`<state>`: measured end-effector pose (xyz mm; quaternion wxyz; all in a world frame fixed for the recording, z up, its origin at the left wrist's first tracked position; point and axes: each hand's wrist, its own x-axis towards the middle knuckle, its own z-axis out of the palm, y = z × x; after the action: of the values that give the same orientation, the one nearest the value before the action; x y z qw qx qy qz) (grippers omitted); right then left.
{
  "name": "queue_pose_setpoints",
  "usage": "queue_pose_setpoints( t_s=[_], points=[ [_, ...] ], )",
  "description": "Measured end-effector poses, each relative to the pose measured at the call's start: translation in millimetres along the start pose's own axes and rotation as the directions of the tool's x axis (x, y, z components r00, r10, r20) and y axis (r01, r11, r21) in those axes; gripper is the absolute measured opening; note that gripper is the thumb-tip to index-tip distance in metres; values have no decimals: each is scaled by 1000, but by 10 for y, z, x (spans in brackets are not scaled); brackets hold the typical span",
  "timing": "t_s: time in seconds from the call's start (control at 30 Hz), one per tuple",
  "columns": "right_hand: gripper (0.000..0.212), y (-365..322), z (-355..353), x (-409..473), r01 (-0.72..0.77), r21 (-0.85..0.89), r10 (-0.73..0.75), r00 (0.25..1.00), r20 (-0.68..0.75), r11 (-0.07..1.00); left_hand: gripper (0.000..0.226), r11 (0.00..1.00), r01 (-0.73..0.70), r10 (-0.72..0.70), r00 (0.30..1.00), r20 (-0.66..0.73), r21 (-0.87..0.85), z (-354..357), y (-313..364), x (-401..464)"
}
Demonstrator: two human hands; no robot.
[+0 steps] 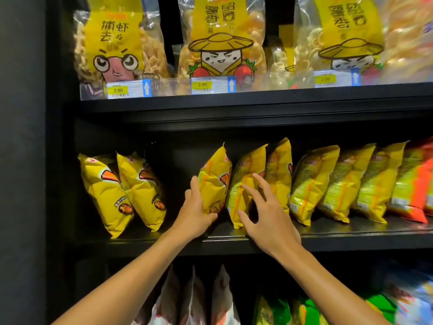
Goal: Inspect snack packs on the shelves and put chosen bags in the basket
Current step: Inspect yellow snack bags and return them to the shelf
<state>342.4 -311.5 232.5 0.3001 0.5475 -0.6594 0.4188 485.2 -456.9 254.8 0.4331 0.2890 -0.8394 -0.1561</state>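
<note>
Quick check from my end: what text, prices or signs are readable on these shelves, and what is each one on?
"2.90": left price tag on the top shelf edge.
"2.90": middle price tag.
"2.90", blurred: right price tag.
"捕虾去": left clear snack pack.
"薯香": middle clear snack pack, its other characters unclear.
White up arrow: blue end of each tag.
Print on the yellow bags: too blurred.

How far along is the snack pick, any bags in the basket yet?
Done: cannot tell, no basket in view. In hand: the left hand grips a yellow bag standing on the middle shelf; the right hand reaches open-fingered at the next bag. Left: pull one out, inspect it, drop it in the basket.
</note>
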Motion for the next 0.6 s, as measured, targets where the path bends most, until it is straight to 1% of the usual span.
queue_pose_setpoints(
  t_s=[0.07, 0.13, 0.23, 0.33, 0.4, 0.47, 0.53, 0.6],
  points=[
    [64, 10, 19, 8, -4, 0, 4, 1000, 3, 1000, 110, 1000, 8, -7, 998, -55, 18, 8, 24, 18],
    [61, 23, 36, 10, -7, -6, 7, 1000, 3, 1000, 108, 997, 43, -38, 996, -83, 59, 39, 79, 28],
    [60, 35, 48, 11, -12, -11, 12, 1000, 8, 1000, 118, 989, 84, -86, 996, 13, 121, 96, 131, 26],
    [59, 45, 41, 8, -8, -18, 8, 1000, 5, 1000, 130, 992, 88, -96, 992, 86, 94, 69, 114, 19],
    [57, 61, 26, 1, 8, -6, -8, 1000, -21, 1000, 128, 997, 40, -45, 995, 90, 59, -33, 77, -44],
    [54, 65, 0, -15, 44, 42, -41, 995, -92, 998, 116, 998, -50, 48, 998, 50, 48, -214, -8, -175],
    [53, 21, -19, -36, 98, 89, -82, 982, -171, 991, 96, 980, -160, 168, 984, -61, 117, -452, -163, -327],
    [54, -133, -3, -41, 196, 114, -169, 963, -212, 974, 78, 941, -217, 274, 939, -209, 258, -709, -405, -451]
  ],
)
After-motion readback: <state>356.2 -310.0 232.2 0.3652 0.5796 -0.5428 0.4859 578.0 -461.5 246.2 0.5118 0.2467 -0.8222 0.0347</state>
